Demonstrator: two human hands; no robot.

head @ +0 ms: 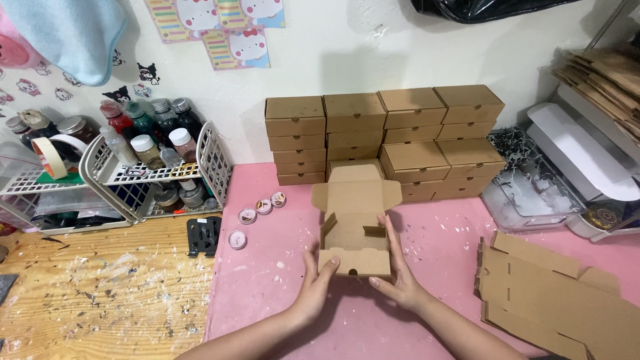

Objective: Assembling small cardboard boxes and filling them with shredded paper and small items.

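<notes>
Both the left hand (313,283) and the right hand (399,273) grip an open box (353,233) mid-mat (267,293), fingers seemingly pressing its sides, bare mat toward the near edge.

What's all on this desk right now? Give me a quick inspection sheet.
Surface: pink mat beside a paint-flecked wooden board.
Job's things: open cardboard box, lid up; flat box blanks at right.
Clutter: stacked closed boxes, four small round tins, white wire rack of jars, tape roll.
Hands: left hand and right hand press the box's sides.
Cables: nothing seen.
Surroundings: white wall with cartoon stickers, clear plastic tub.
</notes>
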